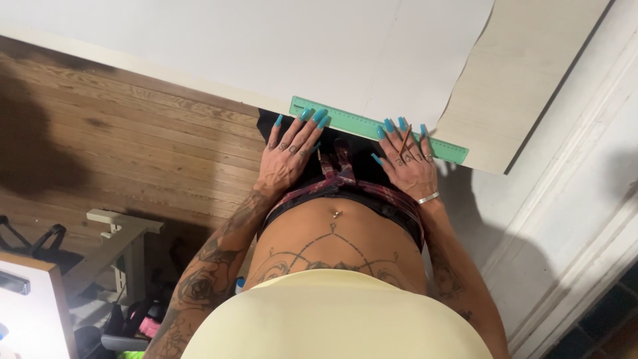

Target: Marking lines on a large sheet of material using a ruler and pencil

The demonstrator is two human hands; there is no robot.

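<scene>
A green ruler (pixel 362 125) lies along the near edge of a large white sheet of paper (pixel 299 46) on a pale table (pixel 525 73). My left hand (pixel 289 149) rests with spread fingers, its fingertips pressing on the ruler's left end. My right hand (pixel 409 156) presses on the ruler's right half and holds a thin brown pencil (pixel 405 139) between its fingers. Both hands have long turquoise nails, and the right wrist wears a silver bracelet.
Wooden floor (pixel 133 139) spreads to the left of the table. A white wall with a moulded baseboard (pixel 578 199) runs on the right. A small white stand (pixel 116 242) and assorted clutter sit at the lower left beside a white cabinet corner (pixel 30 306).
</scene>
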